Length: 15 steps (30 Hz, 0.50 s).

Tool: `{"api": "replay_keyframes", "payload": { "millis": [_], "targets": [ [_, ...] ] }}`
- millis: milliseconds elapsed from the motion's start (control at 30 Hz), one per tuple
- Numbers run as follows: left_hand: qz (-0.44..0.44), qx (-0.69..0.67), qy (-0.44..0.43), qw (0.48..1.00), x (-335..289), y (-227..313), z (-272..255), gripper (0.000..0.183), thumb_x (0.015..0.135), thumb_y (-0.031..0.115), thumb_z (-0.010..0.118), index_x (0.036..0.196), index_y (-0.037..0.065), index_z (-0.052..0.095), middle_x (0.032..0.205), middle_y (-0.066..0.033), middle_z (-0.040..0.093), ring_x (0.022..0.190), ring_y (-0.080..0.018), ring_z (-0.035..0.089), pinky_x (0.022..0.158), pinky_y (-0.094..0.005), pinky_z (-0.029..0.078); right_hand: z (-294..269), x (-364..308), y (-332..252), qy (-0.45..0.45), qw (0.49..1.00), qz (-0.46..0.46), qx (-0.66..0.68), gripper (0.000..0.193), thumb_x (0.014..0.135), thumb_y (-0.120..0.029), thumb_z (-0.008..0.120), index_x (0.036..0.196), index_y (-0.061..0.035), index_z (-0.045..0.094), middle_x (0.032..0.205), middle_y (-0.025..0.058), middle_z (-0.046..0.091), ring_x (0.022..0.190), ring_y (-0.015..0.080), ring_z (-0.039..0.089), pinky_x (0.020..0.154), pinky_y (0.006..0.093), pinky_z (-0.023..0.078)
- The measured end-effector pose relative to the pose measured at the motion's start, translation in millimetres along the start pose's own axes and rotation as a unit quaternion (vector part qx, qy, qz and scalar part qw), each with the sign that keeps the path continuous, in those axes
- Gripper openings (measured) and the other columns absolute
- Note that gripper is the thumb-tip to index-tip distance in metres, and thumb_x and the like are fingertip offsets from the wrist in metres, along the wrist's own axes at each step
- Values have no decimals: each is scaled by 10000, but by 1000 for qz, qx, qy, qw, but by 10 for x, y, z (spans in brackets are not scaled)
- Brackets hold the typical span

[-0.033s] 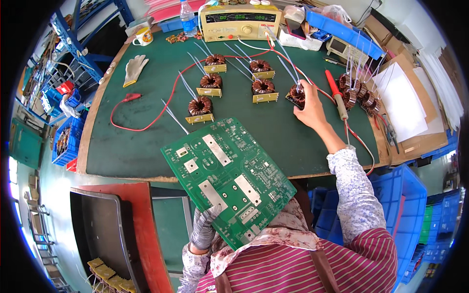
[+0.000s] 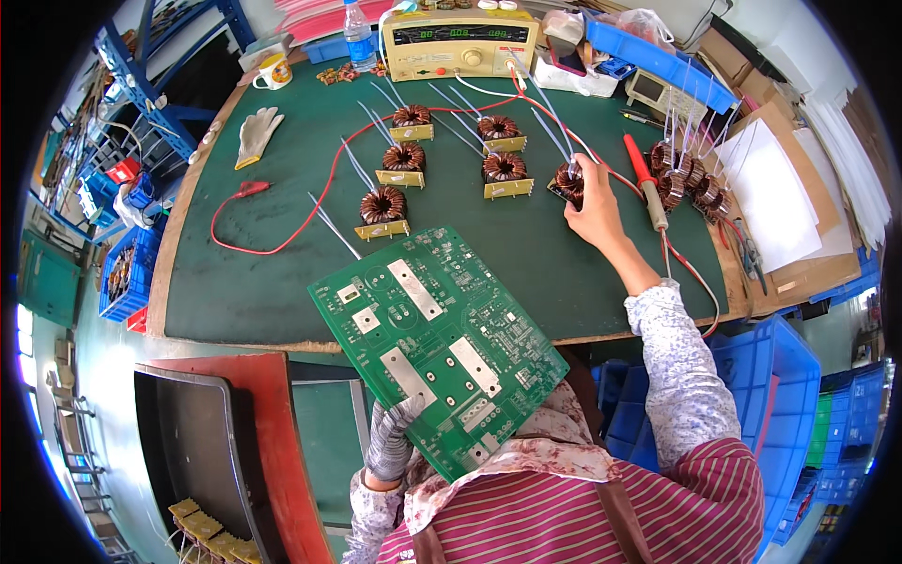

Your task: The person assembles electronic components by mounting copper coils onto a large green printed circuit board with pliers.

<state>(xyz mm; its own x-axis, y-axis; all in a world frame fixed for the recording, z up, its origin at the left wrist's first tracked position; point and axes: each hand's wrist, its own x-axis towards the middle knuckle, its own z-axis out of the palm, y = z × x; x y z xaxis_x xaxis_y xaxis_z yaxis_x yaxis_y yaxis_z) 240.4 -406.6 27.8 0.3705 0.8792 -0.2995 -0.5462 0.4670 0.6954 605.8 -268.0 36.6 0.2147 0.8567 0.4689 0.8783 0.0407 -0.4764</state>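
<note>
My left hand (image 2: 389,446), in a grey glove, grips the lower left edge of a large green circuit board (image 2: 427,324). The board lies tilted at the front table edge, with silvery rectangular plates on its face. My bare right hand (image 2: 598,211) is closed on a copper-wound toroidal coil (image 2: 567,180) at the right of the table; the fingers partly cover it. Pale leads rise from this coil. Several similar coils on small yellowish boards stand in two columns further left, among them a front one (image 2: 383,206) and a middle one (image 2: 505,167).
A beige test instrument (image 2: 460,58) with a lit display stands at the back beside a water bottle (image 2: 358,38). A red probe (image 2: 640,160), bunched coils (image 2: 693,179) and white paper (image 2: 770,193) are at right. A glove (image 2: 256,136) and red cable clip (image 2: 254,187) lie at left.
</note>
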Motion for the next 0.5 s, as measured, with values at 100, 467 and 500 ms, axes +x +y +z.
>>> {"api": "replay_keyframes", "payload": {
  "millis": [100,467,500],
  "targets": [
    [-1,35,22,999,-3,-35,-89,558,732,175,633,1210,-20,421,1085,-139,564,946,-239,586,795,-354,499,-29,2,28,-21,999,18,17,760,581,102,551,1260,-138,305,1143,166,409,1064,363,465,849,382,434],
    [12,6,0,1000,-62,29,61,423,797,123,617,1185,35,471,1061,-60,576,931,-154,567,795,-267,459,-72,87,77,-31,998,-25,53,569,648,10,635,1135,-121,371,1067,129,498,1008,318,520,813,371,443],
    [16,7,7,1000,-76,46,79,418,801,120,614,1185,36,472,1065,-59,576,934,-153,566,802,-267,455,-75,126,3,-39,999,-37,8,546,649,-9,655,1104,-114,372,1012,117,516,952,317,542,765,374,450]
  ]
}}
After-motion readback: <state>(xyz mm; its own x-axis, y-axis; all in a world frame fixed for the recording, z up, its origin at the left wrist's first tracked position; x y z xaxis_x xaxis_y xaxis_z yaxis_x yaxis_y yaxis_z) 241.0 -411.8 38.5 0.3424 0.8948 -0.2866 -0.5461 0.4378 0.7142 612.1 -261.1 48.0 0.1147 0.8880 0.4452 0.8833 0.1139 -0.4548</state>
